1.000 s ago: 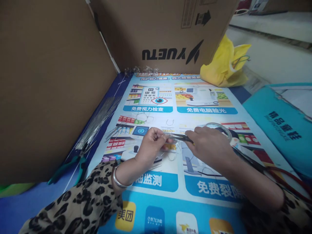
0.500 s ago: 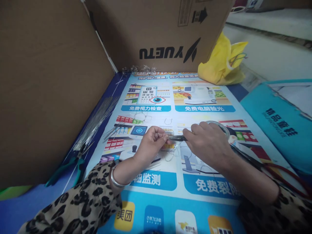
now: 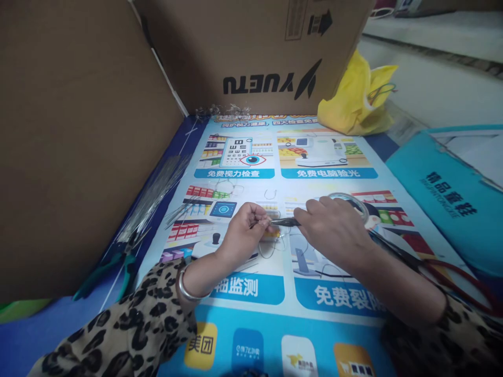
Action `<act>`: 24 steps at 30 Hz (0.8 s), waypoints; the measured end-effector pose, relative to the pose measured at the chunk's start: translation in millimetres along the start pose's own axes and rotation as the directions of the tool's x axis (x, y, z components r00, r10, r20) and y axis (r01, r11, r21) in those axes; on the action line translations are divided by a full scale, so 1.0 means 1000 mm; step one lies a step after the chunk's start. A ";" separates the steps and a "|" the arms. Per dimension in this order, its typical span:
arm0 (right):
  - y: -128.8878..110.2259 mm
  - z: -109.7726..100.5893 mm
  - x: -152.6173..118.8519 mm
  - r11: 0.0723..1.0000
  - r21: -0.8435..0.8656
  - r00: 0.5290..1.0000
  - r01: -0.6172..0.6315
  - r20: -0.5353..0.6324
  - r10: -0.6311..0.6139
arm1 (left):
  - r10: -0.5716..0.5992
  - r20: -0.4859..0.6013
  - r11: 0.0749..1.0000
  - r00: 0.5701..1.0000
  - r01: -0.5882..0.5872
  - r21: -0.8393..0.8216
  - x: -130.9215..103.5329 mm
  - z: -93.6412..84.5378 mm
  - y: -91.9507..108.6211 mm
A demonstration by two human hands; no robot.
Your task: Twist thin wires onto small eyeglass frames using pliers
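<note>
In the head view my left hand (image 3: pixel 245 233) is closed in a pinch on a thin wire (image 3: pixel 268 256), whose fine loops hang below the fingertips. My right hand (image 3: pixel 334 230) is wrapped around pliers (image 3: pixel 286 222), their dark jaws pointing left. The jaw tips meet the wire at my left fingertips; the exact grip there is too small to make out. Most of the pliers' handles are hidden inside my right hand. Bent wire pieces (image 3: pixel 230 187) lie on the printed poster (image 3: pixel 251 309) beyond my left hand.
On the left lie a bundle of straight wires (image 3: pixel 153 196) and teal-handled pliers (image 3: pixel 128 267). A roll of tape (image 3: pixel 365 212) and red-handled scissors (image 3: pixel 463 267) are by my right arm. Cardboard (image 3: pixel 251 47) walls the back and left. A yellow bag (image 3: pixel 349 107) and turquoise box (image 3: pixel 432 193) stand right.
The view has shifted very slightly. Both hands keep their grips, and the pliers stay at my left fingertips.
</note>
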State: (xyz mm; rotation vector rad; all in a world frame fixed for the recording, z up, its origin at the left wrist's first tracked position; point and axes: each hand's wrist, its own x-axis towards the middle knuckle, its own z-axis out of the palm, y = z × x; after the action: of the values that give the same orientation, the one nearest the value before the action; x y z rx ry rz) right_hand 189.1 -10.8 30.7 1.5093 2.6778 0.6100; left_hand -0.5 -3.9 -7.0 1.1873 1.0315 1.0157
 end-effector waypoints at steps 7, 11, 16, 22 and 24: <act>-0.001 -0.001 0.001 0.999 0.036 0.998 -0.026 0.066 0.024 | 0.011 -0.019 1.000 1.000 -0.011 0.020 -0.001 0.002 0.003; -0.002 -0.002 0.001 0.997 0.061 0.993 -0.038 0.117 0.031 | 0.006 -0.022 1.000 1.000 -0.005 0.023 -0.001 0.001 0.004; -0.001 -0.002 0.003 0.995 0.089 0.986 -0.047 0.164 0.031 | -0.010 -0.029 0.999 1.000 0.011 0.031 -0.001 0.001 0.003; -0.001 0.002 0.003 0.988 0.134 0.984 -0.072 0.172 0.048 | -0.038 -0.034 0.999 0.999 0.039 0.006 -0.001 0.002 0.004; -0.001 0.004 0.003 0.983 0.155 0.981 -0.094 0.182 0.065 | -0.039 -0.031 0.999 0.999 0.039 0.010 -0.001 0.001 0.005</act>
State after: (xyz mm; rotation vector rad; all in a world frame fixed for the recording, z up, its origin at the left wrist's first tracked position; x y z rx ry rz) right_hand 187.7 -7.6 26.7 1.6296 2.5978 0.2482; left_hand 0.3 -4.9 -2.0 1.1591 1.0811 1.0018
